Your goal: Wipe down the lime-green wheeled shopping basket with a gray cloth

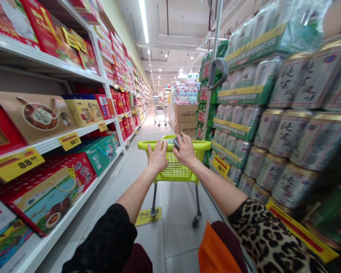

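Note:
A lime-green shopping cart (pixel 176 170) stands in the aisle straight ahead of me. My left hand (pixel 157 156) is closed over its handle bar (pixel 143 145) at the left. My right hand (pixel 184 151) grips the same bar just to the right and also holds a small grey object (pixel 176 143) against it; I cannot make out what that object is. Both forearms reach forward from the bottom of the view.
Shelves of red and green gift boxes (pixel 82 167) with yellow price tags line the left. Stacked packs of cans (pixel 287 129) crowd the right, close to my right arm. Cardboard boxes (pixel 185 119) and another cart (pixel 160 113) stand further down. A yellow floor sticker (pixel 146 216) lies under the cart.

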`<state>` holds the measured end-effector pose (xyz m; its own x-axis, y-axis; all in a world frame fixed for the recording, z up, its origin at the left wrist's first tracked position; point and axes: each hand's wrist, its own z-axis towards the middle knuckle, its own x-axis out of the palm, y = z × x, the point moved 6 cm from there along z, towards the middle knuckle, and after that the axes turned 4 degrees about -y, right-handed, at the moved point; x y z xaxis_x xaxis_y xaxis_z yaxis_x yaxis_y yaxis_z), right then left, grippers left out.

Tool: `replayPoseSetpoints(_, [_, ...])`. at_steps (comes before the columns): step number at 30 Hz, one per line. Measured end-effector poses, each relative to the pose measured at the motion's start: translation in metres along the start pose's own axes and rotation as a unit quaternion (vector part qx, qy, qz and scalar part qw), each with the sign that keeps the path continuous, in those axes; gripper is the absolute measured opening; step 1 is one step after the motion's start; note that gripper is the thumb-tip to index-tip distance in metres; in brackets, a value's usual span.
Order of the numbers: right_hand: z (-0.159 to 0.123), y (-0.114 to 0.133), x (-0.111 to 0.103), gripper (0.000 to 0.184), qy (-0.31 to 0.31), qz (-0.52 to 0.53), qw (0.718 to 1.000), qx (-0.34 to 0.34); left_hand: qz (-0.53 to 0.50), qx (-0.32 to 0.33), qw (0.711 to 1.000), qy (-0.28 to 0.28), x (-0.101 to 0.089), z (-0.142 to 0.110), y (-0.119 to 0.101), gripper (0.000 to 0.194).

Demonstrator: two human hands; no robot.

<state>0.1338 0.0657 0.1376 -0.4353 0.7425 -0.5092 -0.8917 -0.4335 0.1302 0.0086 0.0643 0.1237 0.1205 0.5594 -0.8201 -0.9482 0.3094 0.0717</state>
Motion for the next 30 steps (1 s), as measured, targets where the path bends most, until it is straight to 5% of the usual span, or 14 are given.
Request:
replayPoseSetpoints(7, [0.0,-0.007,-0.001,0.043,0.024,-0.017,0.999,-0.018,0.001,-0.02,1.0,0.009,0.004,-0.003,0.014,0.081])
replayPoseSetpoints(15, [0.021,0.043,0.028,0.041,0.053,-0.042,0.996,-0.063,-0.021,-0.016,1.0,-0.001,0.002,-0.008,0.03,0.076])
replayPoseSetpoints(19, [0.017,0.026,0.022,0.038,0.057,-0.032,0.995,-0.076,-0.002,-0.065,0.998,-0.011,0.002,-0.014,0.057,0.075])
replayPoseSetpoints(25, [0.011,-0.005,0.013,0.04,0.003,-0.031,1.0,0.004,-0.014,-0.036,0.999,-0.011,0.004,-0.018,0.053,0.075])
replayPoseSetpoints(30, [0.02,0.041,0.037,0.045,0.047,-0.009,0.999,-0.017,-0.019,-0.014,1.0,-0.014,0.006,-0.018,0.052,0.074])
